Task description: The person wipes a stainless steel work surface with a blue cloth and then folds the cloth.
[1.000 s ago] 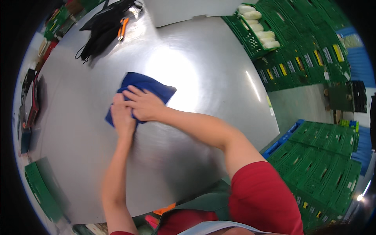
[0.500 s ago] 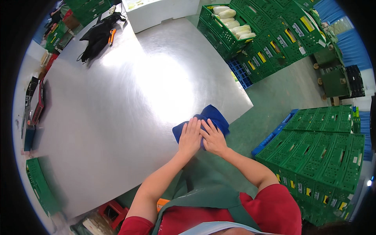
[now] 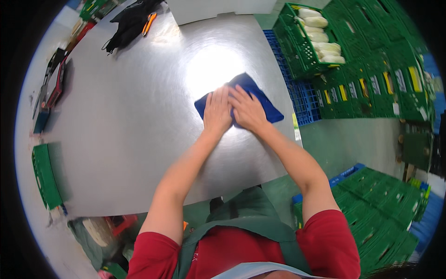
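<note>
Both my arms reach forward over a shiny metal table (image 3: 121, 125). A dark blue cloth (image 3: 261, 100) lies on it, bunched in the middle, with corners spreading out left and right. My left hand (image 3: 217, 110) presses flat on the cloth's left part, its fingers stretched out. Beside it, my right hand (image 3: 247, 108) lies flat on the cloth with fingers extended, its fingertips close against the left hand's. The cloth under both palms is hidden.
A black bag (image 3: 126, 27) and an orange-handled tool (image 3: 149, 24) lie at the table's far left, by a white box (image 3: 204, 10). Right of the table stand a green crate (image 3: 297, 51) of pale cabbages, stacked green crates (image 3: 371, 204) and a blue pallet (image 3: 307, 100).
Both hands have moved farther forward across the table, pushing the cloth along under them. The cloth is spread wider to the right. My view has shifted as well.
</note>
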A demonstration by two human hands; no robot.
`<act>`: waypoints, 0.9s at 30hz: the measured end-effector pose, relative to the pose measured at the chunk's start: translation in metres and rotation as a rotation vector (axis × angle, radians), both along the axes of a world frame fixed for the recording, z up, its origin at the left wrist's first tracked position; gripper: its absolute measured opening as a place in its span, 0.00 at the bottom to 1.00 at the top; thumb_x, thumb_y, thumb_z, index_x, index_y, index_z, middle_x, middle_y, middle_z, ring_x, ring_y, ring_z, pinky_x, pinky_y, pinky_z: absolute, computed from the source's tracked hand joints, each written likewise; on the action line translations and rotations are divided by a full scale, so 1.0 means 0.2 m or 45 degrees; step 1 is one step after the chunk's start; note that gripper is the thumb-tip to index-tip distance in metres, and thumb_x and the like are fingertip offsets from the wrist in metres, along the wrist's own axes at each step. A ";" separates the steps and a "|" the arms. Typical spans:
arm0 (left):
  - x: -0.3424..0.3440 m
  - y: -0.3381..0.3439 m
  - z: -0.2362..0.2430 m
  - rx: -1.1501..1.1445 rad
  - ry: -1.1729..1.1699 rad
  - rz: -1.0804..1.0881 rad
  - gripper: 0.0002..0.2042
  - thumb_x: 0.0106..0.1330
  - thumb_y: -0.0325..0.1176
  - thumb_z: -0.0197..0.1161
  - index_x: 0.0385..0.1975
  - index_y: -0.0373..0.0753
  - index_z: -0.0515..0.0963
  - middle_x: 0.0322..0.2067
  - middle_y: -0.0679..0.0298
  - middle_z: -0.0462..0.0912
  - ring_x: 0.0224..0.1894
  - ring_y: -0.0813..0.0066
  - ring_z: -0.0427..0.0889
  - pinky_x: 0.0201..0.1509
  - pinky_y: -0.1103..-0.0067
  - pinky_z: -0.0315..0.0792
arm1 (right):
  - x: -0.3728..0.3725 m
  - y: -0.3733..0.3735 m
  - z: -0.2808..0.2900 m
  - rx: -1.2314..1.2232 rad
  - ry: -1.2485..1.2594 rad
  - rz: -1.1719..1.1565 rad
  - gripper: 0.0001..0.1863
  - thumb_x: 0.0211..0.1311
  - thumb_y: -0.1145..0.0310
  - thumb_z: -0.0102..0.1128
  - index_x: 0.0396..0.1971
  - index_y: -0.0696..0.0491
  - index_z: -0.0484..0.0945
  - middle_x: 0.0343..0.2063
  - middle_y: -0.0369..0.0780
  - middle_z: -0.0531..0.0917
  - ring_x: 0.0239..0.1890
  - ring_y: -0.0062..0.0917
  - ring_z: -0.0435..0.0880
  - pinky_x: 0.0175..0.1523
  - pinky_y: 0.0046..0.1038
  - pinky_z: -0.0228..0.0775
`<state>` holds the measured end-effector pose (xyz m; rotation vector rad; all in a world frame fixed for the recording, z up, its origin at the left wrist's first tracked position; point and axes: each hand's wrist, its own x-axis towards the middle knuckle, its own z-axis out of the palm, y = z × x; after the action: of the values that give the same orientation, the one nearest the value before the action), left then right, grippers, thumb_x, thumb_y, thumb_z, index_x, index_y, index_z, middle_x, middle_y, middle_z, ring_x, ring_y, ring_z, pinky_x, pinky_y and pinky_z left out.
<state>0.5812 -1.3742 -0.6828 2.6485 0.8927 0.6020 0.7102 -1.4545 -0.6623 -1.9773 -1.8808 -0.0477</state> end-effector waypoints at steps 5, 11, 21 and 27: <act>0.01 -0.04 0.02 -0.078 0.101 0.055 0.27 0.68 0.30 0.54 0.68 0.34 0.61 0.69 0.51 0.64 0.72 0.54 0.60 0.74 0.59 0.54 | 0.04 0.00 -0.03 -0.016 0.082 0.101 0.26 0.56 0.68 0.57 0.58 0.50 0.75 0.63 0.42 0.73 0.69 0.40 0.67 0.69 0.51 0.59; -0.45 -0.88 0.04 -0.238 0.327 0.016 0.31 0.62 0.35 0.61 0.66 0.33 0.65 0.69 0.49 0.63 0.72 0.55 0.61 0.73 0.59 0.56 | -0.28 -0.84 -0.01 -0.420 0.234 0.307 0.31 0.55 0.63 0.58 0.63 0.45 0.71 0.69 0.41 0.66 0.74 0.36 0.59 0.70 0.53 0.53; 0.04 0.24 -0.05 -0.054 0.224 0.349 0.28 0.74 0.37 0.48 0.71 0.34 0.57 0.72 0.52 0.58 0.76 0.56 0.53 0.76 0.59 0.47 | 0.22 0.47 -0.13 0.016 0.187 0.503 0.26 0.56 0.62 0.56 0.57 0.48 0.77 0.64 0.39 0.73 0.71 0.35 0.63 0.69 0.49 0.61; 0.76 1.18 -0.11 0.131 0.098 0.270 0.26 0.74 0.38 0.49 0.70 0.36 0.60 0.70 0.55 0.63 0.74 0.60 0.57 0.75 0.62 0.52 | 0.84 1.27 -0.11 -0.078 -0.063 0.223 0.26 0.67 0.62 0.44 0.66 0.41 0.69 0.71 0.36 0.64 0.76 0.32 0.55 0.75 0.48 0.48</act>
<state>0.7325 -1.1378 -0.7044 2.7043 1.2071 0.6128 0.8790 -1.2001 -0.6838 -1.8580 -2.1033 0.0117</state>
